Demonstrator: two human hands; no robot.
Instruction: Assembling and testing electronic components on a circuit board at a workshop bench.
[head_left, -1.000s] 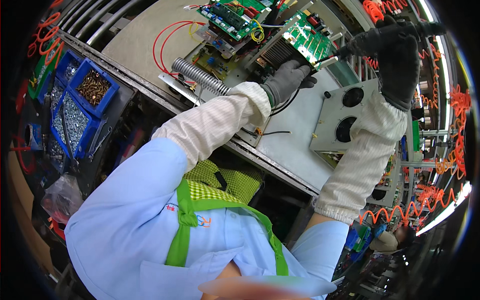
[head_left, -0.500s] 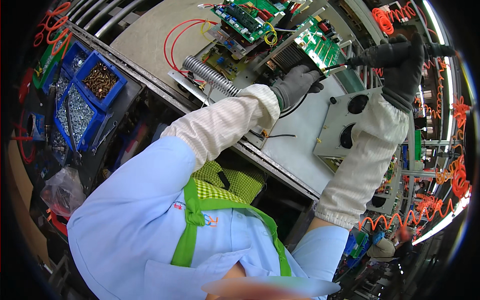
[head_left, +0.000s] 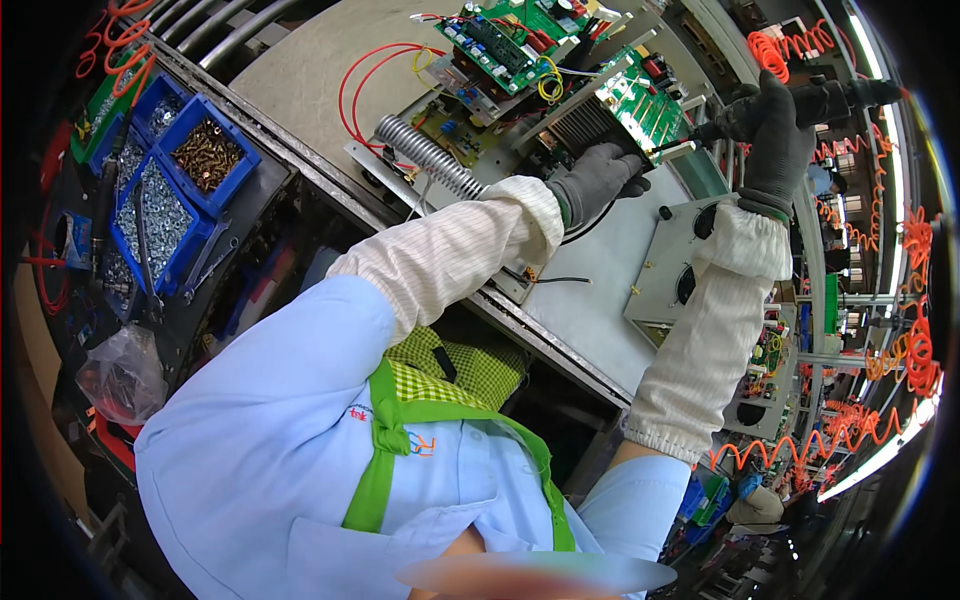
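Note:
My left hand (head_left: 598,182), in a grey glove, is closed at the lower edge of a finned heat sink (head_left: 580,125); its fingertips are partly hidden. A green circuit board (head_left: 645,100) is fixed along that heat sink's right side. Wrapped round a black power screwdriver (head_left: 825,101) is my gloved right hand (head_left: 775,145). The screwdriver lies nearly level, its front end pointing left at the board's right edge; I cannot tell whether the tip touches. A coiled, ribbed metallic hose (head_left: 430,158) and another green board (head_left: 492,50) with wires sit left of the heat sink.
Blue bins hold brass-coloured screws (head_left: 204,158) and silver fasteners (head_left: 155,222) at left, with wrenches (head_left: 212,262) beside them. A metal panel with round fans (head_left: 665,270) stands below my right hand. Orange coiled hoses (head_left: 770,50) hang at right. A loose black cable (head_left: 560,279) lies near the table edge.
My right hand has shifted left and slightly down along the screwdriver, whose rear end has tipped up a little. The left hand stays at the heat sink. The whole view has shifted slightly.

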